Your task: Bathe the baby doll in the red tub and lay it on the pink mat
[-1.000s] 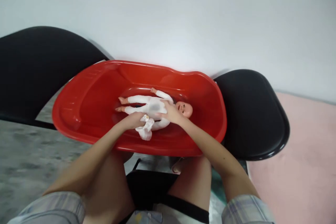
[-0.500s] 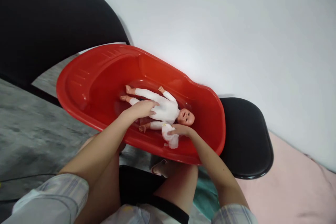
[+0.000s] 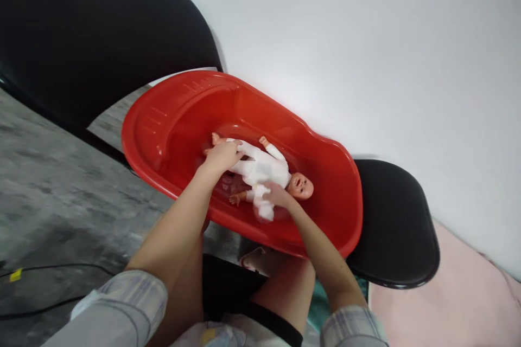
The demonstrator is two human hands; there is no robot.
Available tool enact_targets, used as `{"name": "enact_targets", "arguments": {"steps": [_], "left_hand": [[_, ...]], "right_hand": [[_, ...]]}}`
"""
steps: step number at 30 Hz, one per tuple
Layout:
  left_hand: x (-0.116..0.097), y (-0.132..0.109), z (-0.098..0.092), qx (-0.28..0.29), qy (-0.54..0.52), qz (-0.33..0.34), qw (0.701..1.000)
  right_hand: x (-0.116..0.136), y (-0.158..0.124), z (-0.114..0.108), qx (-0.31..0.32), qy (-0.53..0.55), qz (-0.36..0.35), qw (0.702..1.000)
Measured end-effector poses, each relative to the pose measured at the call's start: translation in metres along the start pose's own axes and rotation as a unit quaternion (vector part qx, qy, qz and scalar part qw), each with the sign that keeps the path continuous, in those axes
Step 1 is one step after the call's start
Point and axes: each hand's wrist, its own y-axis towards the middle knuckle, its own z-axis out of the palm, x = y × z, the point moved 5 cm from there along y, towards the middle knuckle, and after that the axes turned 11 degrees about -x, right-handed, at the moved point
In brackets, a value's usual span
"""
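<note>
A doll (image 3: pixel 273 172) in white lies on its back in a red tub (image 3: pixel 331 209), its head toward the right end and its feet toward the left. One of its arms is stretched out on the far side, and the other lies on the near side with its small hand showing.

The person's left hand (image 3: pixel 223 156) is laid over the doll's lower legs, fingers toward the far side; how tightly its grip is closed cannot be told. The right hand (image 3: pixel 278 194) has its grip closed on a bunched white cloth (image 3: pixel 266 208), which hangs down beside the doll's near arm, close to the head and chest.

A large black seat (image 3: pixel 106 32) stands at the tub's far left, and a smaller black chair (image 3: pixel 401 225) is just beside its right end. Behind rises a pale wall (image 3: pixel 366 54). On the left, a dark cable (image 3: pixel 65 266) with a yellow tag (image 3: pixel 15 275) lies over the grey floor (image 3: pixel 44 190); a pink surface (image 3: pixel 439 303) spreads at the near right.
</note>
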Motion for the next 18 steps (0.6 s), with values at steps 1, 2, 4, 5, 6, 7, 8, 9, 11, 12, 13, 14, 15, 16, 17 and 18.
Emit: {"name": "enact_targets", "arguments": {"steps": [1,2,4,5,6,7,8,9,11,12,13,14,15,16,17,18], "left_hand": [[-0.003,-0.001,-0.005,-0.011,-0.004,-0.007,1.0],[-0.006,-0.001,-0.009,-0.019,-0.01,-0.014,1.0],[-0.013,-0.004,-0.015,-0.024,-0.015,-0.021,0.999],[-0.016,-0.006,-0.018,-0.022,-0.011,-0.023,0.999],[-0.02,-0.007,-0.021,-0.018,-0.005,-0.022,1.0],[-0.023,-0.01,-0.023,-0.012,0.002,-0.023,1.0],[-0.027,-0.012,-0.025,-0.004,0.01,-0.026,1.0],[-0.029,-0.014,-0.026,0.005,0.018,-0.031,0.999],[-0.034,-0.017,-0.027,0.019,0.025,-0.036,0.999],[-0.037,-0.018,-0.026,0.027,0.024,-0.032,0.999],[-0.038,-0.018,-0.025,0.033,0.023,-0.028,0.999],[-0.039,-0.017,-0.023,0.037,0.023,-0.02,0.999],[-0.039,-0.016,-0.021,0.038,0.022,-0.011,0.999],[-0.039,-0.014,-0.02,0.037,0.022,-0.003,0.999],[-0.038,-0.012,-0.019,0.033,0.023,0.002,0.999],[-0.037,-0.011,-0.019,0.028,0.024,0.003,0.999]], "right_hand": [[-0.003,0.001,-0.009,-0.052,-0.016,0.015,0.998],[-0.006,0.002,-0.019,-0.119,-0.036,0.027,0.992],[-0.009,0.006,-0.035,-0.251,-0.086,0.037,0.963],[-0.011,0.008,-0.036,-0.289,-0.111,0.04,0.95],[-0.013,0.013,-0.034,-0.305,-0.134,0.049,0.942],[-0.016,0.018,-0.027,-0.304,-0.153,0.066,0.938],[-0.019,0.024,-0.019,-0.297,-0.167,0.087,0.936],[-0.022,0.031,-0.01,-0.289,-0.173,0.105,0.936],[-0.024,0.046,0.007,-0.289,-0.158,0.114,0.937],[-0.022,0.054,0.014,-0.293,-0.141,0.108,0.94],[-0.019,0.063,0.019,-0.295,-0.122,0.096,0.943],[-0.014,0.073,0.024,-0.293,-0.104,0.081,0.947],[-0.008,0.083,0.029,-0.286,-0.089,0.065,0.952],[0.0,0.093,0.034,-0.275,-0.076,0.046,0.957],[0.009,0.103,0.038,-0.268,-0.067,0.026,0.961],[0.018,0.111,0.042,-0.263,-0.06,0.005,0.963]]}}
